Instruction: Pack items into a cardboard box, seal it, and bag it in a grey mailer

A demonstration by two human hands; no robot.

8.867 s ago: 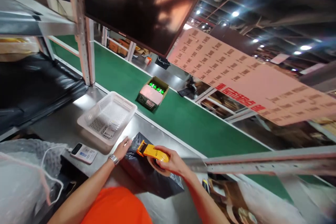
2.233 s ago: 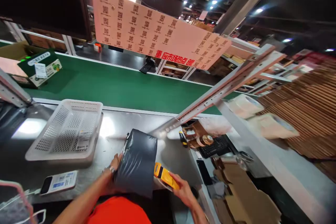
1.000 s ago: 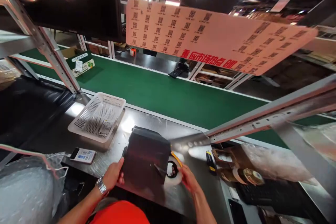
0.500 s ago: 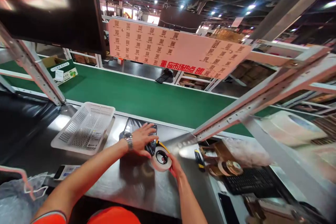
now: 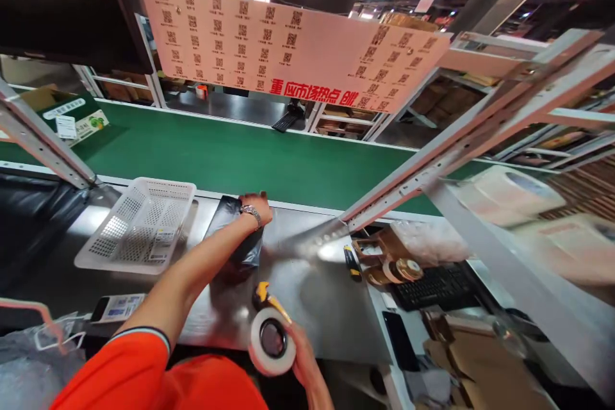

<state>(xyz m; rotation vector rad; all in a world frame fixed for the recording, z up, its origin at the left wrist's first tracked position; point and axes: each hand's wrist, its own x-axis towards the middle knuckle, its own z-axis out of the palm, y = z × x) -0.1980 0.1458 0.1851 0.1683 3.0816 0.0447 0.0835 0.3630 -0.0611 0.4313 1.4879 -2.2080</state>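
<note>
A package in black plastic (image 5: 235,237) lies on the metal bench to the right of the white basket. My left hand (image 5: 259,207), with a metal watch above it, is closed at the package's far right corner; its fingertips are partly hidden. Close to my body, my right hand (image 5: 302,349) grips a tape dispenser (image 5: 269,295) with yellow parts. It carries a large roll of clear tape (image 5: 257,349), held apart from the package.
A white perforated basket (image 5: 185,189) stands left, with a phone (image 5: 118,309) nearer me. Beyond the bench runs a green conveyor belt (image 5: 216,150). A yellow-black box cutter (image 5: 352,262) and a keyboard (image 5: 437,285) lie right. A slanted metal post (image 5: 408,173) rises at the right.
My right hand has drawn the tape dispenser back toward my body, away from the package. My left hand has moved to the package's far end, its spread fingers now curled. The view has shifted.
</note>
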